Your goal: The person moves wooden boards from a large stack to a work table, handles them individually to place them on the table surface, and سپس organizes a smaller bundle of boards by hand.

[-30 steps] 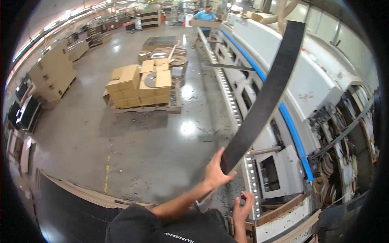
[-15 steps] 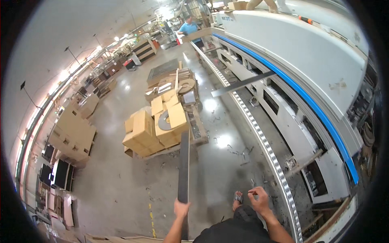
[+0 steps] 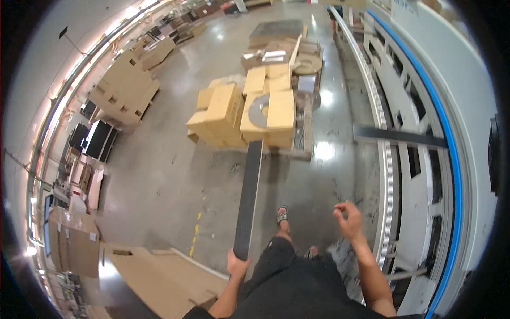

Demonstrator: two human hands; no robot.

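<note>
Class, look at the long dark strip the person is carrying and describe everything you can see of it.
The long dark strip is a flat, narrow, straight-edged band, dark grey to black with a matte surface; its material cannot be told. The left hand grips its near end, and it reaches forward away from the person, over the concrete floor, its far end pointing at the pallet of yellowish cardboard boxes. The right hand is apart from it, holding nothing.

You are standing in a factory or warehouse hall: a wide polished grey concrete floor (image 3: 159,175), a wooden pallet stacked with tan cardboard boxes (image 3: 239,114), more flattened brown cardboard stacks (image 3: 127,85) along the wall, and a long white conveyor machine with a blue edge stripe (image 3: 425,138) beside you.
</note>
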